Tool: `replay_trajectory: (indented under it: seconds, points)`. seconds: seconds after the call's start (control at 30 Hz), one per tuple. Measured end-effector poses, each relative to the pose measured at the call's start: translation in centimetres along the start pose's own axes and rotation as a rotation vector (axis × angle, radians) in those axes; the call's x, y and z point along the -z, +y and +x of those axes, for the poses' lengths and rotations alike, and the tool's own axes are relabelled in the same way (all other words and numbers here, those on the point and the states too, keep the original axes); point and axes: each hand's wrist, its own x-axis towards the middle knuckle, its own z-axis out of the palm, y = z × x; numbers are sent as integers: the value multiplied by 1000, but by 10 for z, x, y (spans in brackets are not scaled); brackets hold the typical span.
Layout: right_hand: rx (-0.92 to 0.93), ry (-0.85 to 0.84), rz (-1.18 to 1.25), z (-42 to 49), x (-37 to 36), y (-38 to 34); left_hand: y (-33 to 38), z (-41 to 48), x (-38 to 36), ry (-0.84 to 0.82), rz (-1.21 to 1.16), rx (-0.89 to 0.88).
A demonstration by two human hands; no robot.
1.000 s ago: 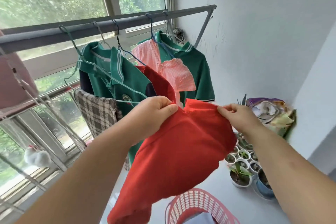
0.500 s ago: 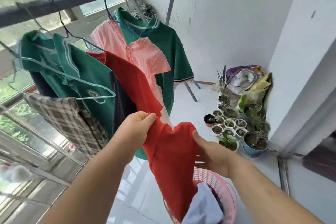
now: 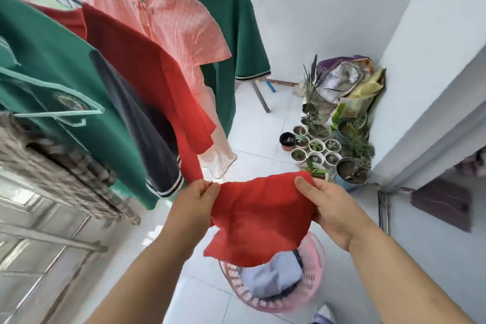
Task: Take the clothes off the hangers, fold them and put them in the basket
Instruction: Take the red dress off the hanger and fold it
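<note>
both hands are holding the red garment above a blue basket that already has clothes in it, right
Not quite: the basket is pink, not blue, as the head view shows. The rest holds: the left hand and the right hand both grip the red garment above it, and pale clothes already lie inside.

Both bare forearms were stretched forward. One edge of the red garment (image 3: 263,218) was pinched by the curled fingers (image 3: 202,188) of the left hand (image 3: 196,204); the opposite edge was gripped by the right hand (image 3: 331,209), thumb on top.
</note>
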Motion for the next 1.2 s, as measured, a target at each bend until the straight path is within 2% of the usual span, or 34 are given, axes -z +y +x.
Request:
replay_trajectory:
  seconds: [0.07, 0.2, 0.3, 0.43, 0.67, 0.87, 0.97, 1.2]
  points:
    - [-29, 12, -88, 10, 8, 6, -5, 5, -13, -7, 3, 21]
    - [-61, -8, -106, 40, 28, 8, -16, 15, -36, 18, 58, 8]
    - [-94, -22, -281, 60, 40, 14, -30, 23, -59, -3, 103, 90]
    - [-167, -5, -393, 93, 60, 31, -54, 39, -86, 64, 48, 201]
    - [-248, 71, -507, 117, 72, 82, -114, 72, -119, -86, -37, 385]
    - [-311, -32, -645, 117, 70, 137, -154, 87, -139, -215, 28, 443]
    - [-382, -87, -811, 126, 68, 168, -180, 100, -148, -252, 66, 478]
    - [-374, -113, -1064, 157, 69, 223, -227, 123, -172, -262, 130, 575]
